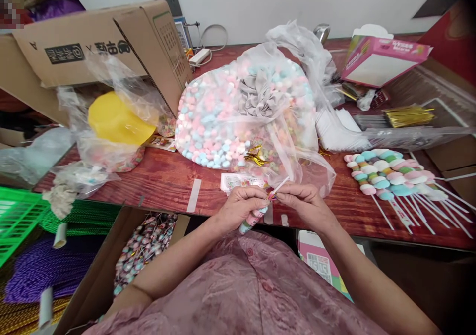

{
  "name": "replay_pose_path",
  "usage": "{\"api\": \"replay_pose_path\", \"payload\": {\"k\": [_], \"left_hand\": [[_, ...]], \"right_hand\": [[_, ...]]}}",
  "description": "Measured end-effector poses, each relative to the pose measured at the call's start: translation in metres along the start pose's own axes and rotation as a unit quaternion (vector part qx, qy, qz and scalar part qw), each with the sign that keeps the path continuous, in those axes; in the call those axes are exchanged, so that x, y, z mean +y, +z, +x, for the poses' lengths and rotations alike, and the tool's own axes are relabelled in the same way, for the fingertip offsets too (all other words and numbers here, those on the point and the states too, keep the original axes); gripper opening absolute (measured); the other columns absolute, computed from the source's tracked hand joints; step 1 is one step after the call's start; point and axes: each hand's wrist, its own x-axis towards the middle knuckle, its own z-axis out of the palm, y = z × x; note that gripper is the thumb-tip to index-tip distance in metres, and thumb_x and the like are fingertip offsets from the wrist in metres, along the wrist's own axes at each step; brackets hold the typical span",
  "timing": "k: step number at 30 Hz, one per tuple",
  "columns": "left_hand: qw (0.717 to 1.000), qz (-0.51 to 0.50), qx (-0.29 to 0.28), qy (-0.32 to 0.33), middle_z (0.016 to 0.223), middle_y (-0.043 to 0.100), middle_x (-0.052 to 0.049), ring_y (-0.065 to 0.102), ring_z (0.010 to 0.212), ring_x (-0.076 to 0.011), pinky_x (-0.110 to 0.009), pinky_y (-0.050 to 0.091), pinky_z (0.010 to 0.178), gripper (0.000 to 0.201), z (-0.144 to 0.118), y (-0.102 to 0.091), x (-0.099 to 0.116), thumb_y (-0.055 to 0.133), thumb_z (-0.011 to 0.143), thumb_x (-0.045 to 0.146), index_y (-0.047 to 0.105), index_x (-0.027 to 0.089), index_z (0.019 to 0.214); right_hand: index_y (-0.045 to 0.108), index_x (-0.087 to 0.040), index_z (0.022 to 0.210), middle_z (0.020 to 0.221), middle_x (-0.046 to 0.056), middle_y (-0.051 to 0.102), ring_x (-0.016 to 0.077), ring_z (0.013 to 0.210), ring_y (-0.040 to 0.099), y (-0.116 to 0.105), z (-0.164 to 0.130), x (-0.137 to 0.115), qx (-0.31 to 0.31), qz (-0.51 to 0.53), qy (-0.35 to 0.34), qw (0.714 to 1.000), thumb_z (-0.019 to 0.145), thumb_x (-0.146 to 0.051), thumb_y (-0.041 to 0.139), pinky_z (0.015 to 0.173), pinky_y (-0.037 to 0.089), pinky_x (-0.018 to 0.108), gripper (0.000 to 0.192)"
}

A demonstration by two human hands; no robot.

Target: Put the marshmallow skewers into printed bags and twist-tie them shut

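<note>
My left hand (243,205) is closed around a marshmallow skewer (250,222) in pink, pale blue and green, held just over the table's front edge. Its white stick (280,185) points up and to the right, away from me. My right hand (303,201) is closed in a pinch beside the base of the stick. A small reddish, shiny bit shows between the fingertips of both hands, too small to name. Beyond them lies a big clear bag of pastel marshmallows (208,122), with gold twist ties (256,155) on it.
Several finished marshmallow skewers (394,171) lie in a pile at the right. A bundle of gold ties (409,117) and a pink box (383,60) stand behind. At the left are a cardboard box (92,47), a yellow disc (117,119) in plastic and a green basket (18,216).
</note>
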Motion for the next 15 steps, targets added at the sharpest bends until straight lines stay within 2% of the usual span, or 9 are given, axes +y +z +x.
{"api": "replay_pose_path", "payload": {"k": [4,6,8,11,13,15], "left_hand": [[0.999,-0.028,-0.008,-0.014,0.058,0.054,0.003,0.043,0.040,-0.0021,-0.014,0.034,0.037,0.028,-0.001,0.001,-0.003,0.078,0.065,0.036,0.069,0.013,0.078],[0.999,-0.050,-0.003,-0.008,0.056,0.054,0.004,0.044,0.040,-0.0023,-0.015,0.037,0.041,0.030,-0.002,0.001,-0.003,0.080,0.066,0.037,0.068,0.013,0.079],[0.998,-0.066,0.007,-0.010,0.059,0.059,0.001,0.050,0.043,-0.0044,-0.018,0.044,0.047,0.032,-0.002,0.001,-0.004,0.081,0.065,0.039,0.067,0.013,0.078],[0.996,-0.088,0.015,-0.032,0.062,0.064,-0.003,0.059,0.050,-0.0103,-0.023,0.050,0.052,0.035,-0.001,0.000,-0.006,0.081,0.062,0.041,0.067,0.013,0.078],[0.994,-0.100,0.028,-0.037,0.058,0.061,-0.001,0.060,0.052,-0.0112,-0.020,0.047,0.048,0.035,0.000,0.000,-0.008,0.082,0.060,0.039,0.067,0.013,0.078],[0.994,-0.099,0.046,-0.032,0.056,0.057,0.001,0.056,0.049,-0.0088,-0.015,0.037,0.041,0.034,0.002,-0.001,-0.009,0.082,0.059,0.038,0.068,0.013,0.078]], "right_hand": [[0.079,-0.023,0.079,0.077,0.002,0.074,0.0161,0.072,0.066,0.000,0.000,0.006,0.022,0.011,0.004,1.000,0.076,-0.038,0.073,0.071,0.053,0.029,0.016],[0.078,-0.024,0.078,0.080,0.002,0.074,0.0171,0.075,0.067,-0.001,-0.002,0.012,0.072,0.018,-0.001,0.997,0.074,-0.035,0.075,0.074,0.054,0.031,0.012],[0.077,-0.026,0.080,0.081,0.001,0.074,0.0172,0.076,0.066,0.000,-0.005,0.014,0.148,0.031,-0.020,0.988,0.075,-0.032,0.075,0.074,0.054,0.031,0.009],[0.074,-0.026,0.084,0.080,0.000,0.071,0.0166,0.076,0.065,0.006,-0.013,0.009,0.223,0.009,-0.077,0.972,0.081,-0.028,0.069,0.073,0.052,0.031,0.006],[0.071,-0.026,0.086,0.084,0.001,0.069,0.0173,0.081,0.064,0.015,-0.018,0.000,0.222,-0.068,-0.117,0.966,0.085,-0.025,0.064,0.075,0.052,0.032,0.007],[0.068,-0.025,0.089,0.084,0.002,0.069,0.0174,0.080,0.065,0.025,-0.022,-0.007,0.187,-0.166,-0.140,0.958,0.089,-0.022,0.058,0.073,0.051,0.031,0.011]]}}
